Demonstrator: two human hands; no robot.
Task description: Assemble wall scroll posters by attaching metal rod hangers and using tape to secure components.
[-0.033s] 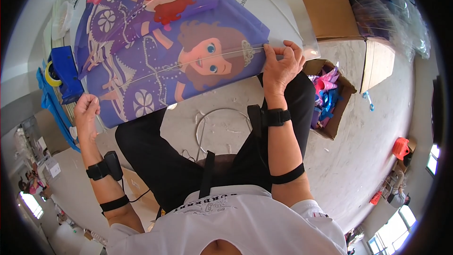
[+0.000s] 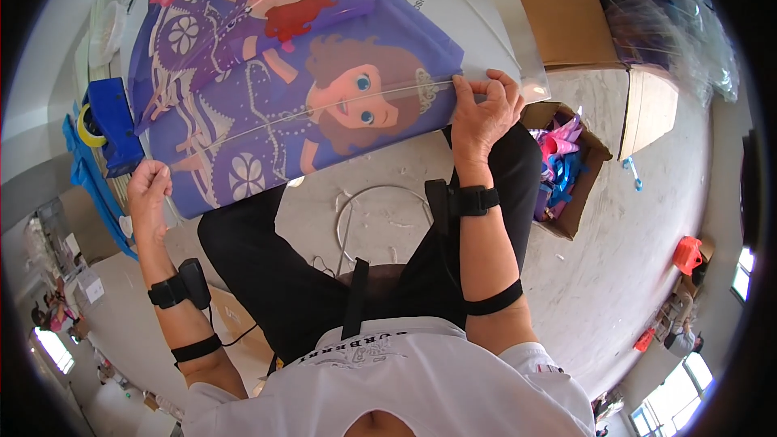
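At right, a cardboard box [image 2: 588, 184] is holding shiny scraps [image 2: 558, 160]. At far left, a smooth purple sheet [image 2: 295, 109] is lying, the right hand [image 2: 486, 116] pinching its edge, the left hand [image 2: 150, 194] curling nearly closed, hold unclear.

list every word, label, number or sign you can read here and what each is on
White sheet beside the purple printed sheet: several lines of dark print, partly legible, wording not copied.
White shirt: dark lettering on the front, wording not copied.
Right sleeve: small mark, too small to read.
Brown cardboard at lower left: faint mark, too unclear to read.
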